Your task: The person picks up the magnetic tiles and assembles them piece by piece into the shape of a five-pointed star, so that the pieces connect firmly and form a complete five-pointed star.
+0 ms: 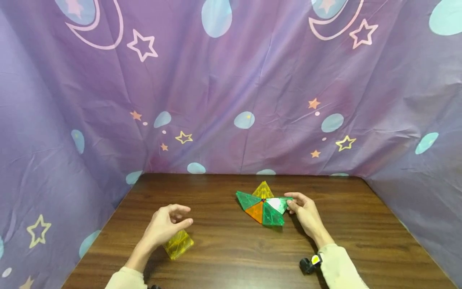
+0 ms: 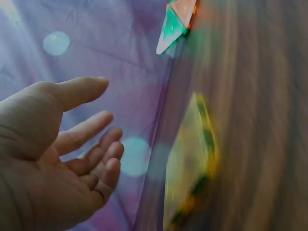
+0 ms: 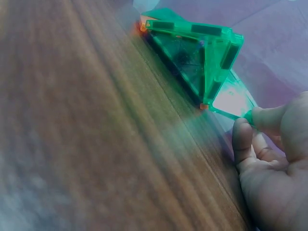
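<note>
Translucent magnetic tiles joined into a star-like fan lie right of centre in the head view. Around a shared middle point sit a yellow triangle [image 1: 264,190], a green triangle [image 1: 248,199], an orange triangle [image 1: 255,212] and two more green ones. My right hand [image 1: 306,214] pinches the outer tip of the right green triangle [image 1: 279,204] between thumb and fingers. In the right wrist view one green tile [image 3: 222,57] stands tilted up from the table. My left hand [image 1: 167,224], fingers loosely spread and holding nothing, is above a yellow tile [image 1: 179,245].
The brown wooden table [image 1: 231,263] fills the lower head view. A purple curtain [image 1: 223,92] with stars and moons hangs behind it and along both sides. A small black device [image 1: 307,265] sits at my right wrist.
</note>
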The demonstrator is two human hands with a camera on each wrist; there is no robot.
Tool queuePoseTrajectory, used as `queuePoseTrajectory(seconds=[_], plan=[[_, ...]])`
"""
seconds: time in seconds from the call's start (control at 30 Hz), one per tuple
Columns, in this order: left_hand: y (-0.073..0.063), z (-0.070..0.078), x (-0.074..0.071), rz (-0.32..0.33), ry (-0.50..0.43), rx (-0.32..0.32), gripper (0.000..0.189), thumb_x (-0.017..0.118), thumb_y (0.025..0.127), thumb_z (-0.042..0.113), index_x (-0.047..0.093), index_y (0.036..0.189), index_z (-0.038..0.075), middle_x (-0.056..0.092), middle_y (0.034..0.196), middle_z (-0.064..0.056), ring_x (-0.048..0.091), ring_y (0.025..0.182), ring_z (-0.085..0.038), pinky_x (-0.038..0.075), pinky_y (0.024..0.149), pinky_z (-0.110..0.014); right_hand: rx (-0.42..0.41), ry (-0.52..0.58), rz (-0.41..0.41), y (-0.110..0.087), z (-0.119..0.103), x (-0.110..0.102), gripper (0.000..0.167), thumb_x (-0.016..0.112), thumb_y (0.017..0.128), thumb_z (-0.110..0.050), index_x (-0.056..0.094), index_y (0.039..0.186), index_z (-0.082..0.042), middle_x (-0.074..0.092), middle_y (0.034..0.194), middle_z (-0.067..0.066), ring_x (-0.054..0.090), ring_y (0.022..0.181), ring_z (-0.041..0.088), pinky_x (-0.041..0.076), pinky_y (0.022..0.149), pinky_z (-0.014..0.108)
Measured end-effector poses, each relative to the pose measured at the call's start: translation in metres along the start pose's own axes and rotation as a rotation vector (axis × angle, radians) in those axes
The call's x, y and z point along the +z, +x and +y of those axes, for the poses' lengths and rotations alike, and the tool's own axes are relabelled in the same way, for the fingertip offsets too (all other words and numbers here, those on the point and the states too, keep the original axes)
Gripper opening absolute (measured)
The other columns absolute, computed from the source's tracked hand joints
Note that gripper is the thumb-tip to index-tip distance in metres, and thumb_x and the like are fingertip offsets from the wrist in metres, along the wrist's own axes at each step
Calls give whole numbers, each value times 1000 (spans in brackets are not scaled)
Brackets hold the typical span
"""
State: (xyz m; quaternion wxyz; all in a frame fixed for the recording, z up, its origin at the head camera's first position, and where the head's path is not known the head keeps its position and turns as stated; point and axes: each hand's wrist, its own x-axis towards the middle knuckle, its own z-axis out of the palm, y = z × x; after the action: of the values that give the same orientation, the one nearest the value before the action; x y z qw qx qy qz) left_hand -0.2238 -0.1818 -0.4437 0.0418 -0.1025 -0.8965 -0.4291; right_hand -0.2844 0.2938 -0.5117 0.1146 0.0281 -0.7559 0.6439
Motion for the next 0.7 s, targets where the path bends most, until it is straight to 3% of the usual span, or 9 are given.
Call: queuePoseTrajectory(seconds=[0.17, 0.33, 0.47, 0.67, 0.7], plan=[[-22, -12, -13, -69, 198, -69, 63, 100, 83, 32, 76, 132, 1, 77, 123, -13, 69, 112, -31, 60, 98, -58, 1, -6, 17, 0, 2, 1, 34, 66, 108, 2, 64, 141, 11, 76, 103, 13, 68, 84, 14, 58, 74, 25], [-30, -15, -3, -104, 301, -93, 79, 110, 65, 28, 74, 129, -3, 73, 110, -10, 63, 108, -30, 57, 102, -60, 31, -22, 117, -3, -1, -3, 34, 63, 109, 4, 63, 142, 11, 72, 93, 7, 65, 81, 11, 57, 72, 23], [-21, -23, 11, -65, 280, -50, 79, 113, 55, 25, 78, 123, 8, 71, 103, -5, 60, 104, -27, 57, 96, -55, 54, -30, 183, -3, -2, -6, 33, 60, 110, 4, 64, 143, 9, 69, 92, 2, 62, 81, 10, 55, 71, 21], [13, -48, 43, -17, 257, 41, 75, 113, 50, 35, 84, 118, 22, 73, 97, 3, 57, 99, -20, 50, 88, -41, 59, -35, 150, -1, 1, -9, 35, 56, 111, 6, 61, 146, 9, 67, 96, 8, 61, 83, 10, 53, 72, 21], [17, -40, 46, -36, 243, 35, 74, 113, 52, 31, 84, 119, 21, 75, 98, 2, 60, 99, -21, 51, 89, -43, 64, -38, 147, 0, 2, -9, 35, 55, 111, 6, 61, 146, 9, 67, 97, 9, 61, 83, 10, 53, 72, 21]])
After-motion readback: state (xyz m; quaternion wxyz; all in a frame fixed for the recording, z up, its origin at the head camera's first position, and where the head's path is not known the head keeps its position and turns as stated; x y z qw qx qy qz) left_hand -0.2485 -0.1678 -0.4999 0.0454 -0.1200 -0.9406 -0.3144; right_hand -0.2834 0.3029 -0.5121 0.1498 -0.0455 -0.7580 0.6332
